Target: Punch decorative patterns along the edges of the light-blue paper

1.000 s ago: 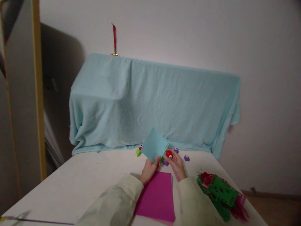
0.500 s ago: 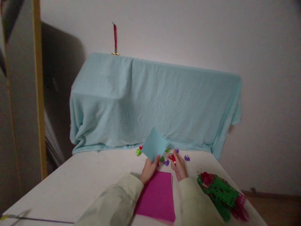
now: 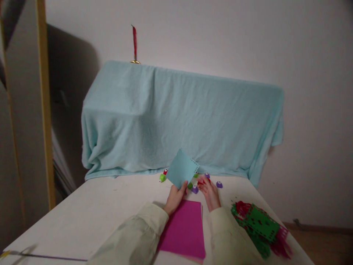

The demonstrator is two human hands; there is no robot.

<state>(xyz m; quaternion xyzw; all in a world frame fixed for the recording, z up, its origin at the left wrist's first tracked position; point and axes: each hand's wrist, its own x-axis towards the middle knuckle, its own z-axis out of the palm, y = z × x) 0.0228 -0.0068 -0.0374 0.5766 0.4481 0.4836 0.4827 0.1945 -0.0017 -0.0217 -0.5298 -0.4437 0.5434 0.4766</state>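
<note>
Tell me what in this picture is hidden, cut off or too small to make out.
Head view only:
- Whatever stands under the pale blue draped cloth: fully covered.
- Small red punch-like piece: too small and partly behind the right hand fingers to tell whether it is gripped.
- Lower corner of the light blue paper square: behind the left hand.
- Magenta paper stack: sides covered by the sleeves.
- Green and red cut-paper pile: blurred.

White table (image 3: 91,217); magenta sheet stack (image 3: 185,230) near centre. Pile of punched green and red paper (image 3: 259,227) near right. Light blue cloth (image 3: 176,121) draped over something bulky at far edge, red ribbon (image 3: 134,42) on top. Wooden post (image 3: 44,103) far left.
</note>
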